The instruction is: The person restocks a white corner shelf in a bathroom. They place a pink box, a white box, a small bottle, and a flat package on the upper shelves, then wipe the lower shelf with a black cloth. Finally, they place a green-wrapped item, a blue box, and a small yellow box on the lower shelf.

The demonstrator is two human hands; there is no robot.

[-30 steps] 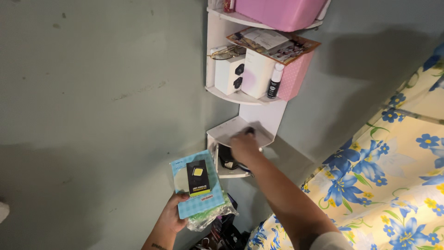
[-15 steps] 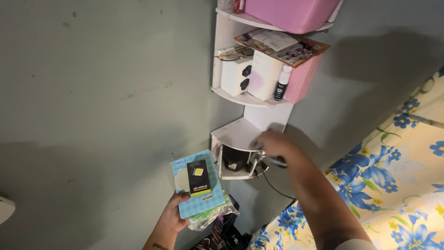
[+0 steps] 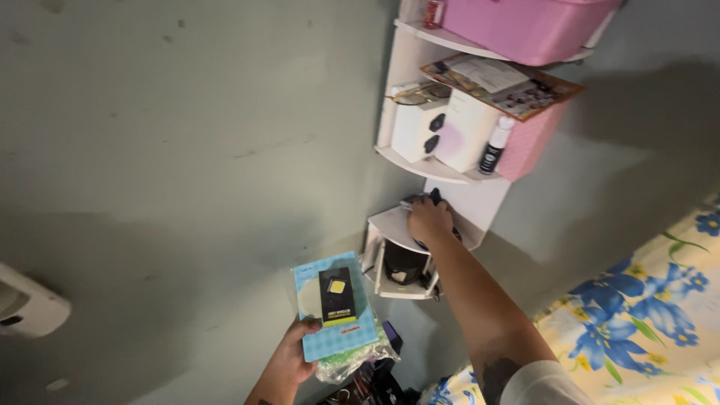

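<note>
While the left hand is holding a light blue flat package with a small black box on top, its fingers closed around the lower edge, the right hand is reaching onto the lower level of the white corner shelf. Its fingers are curling over a dark object there, seemingly gripping it. Judging by this, the picking step is happening; lifting clear of the shelf edge is needing care
</note>
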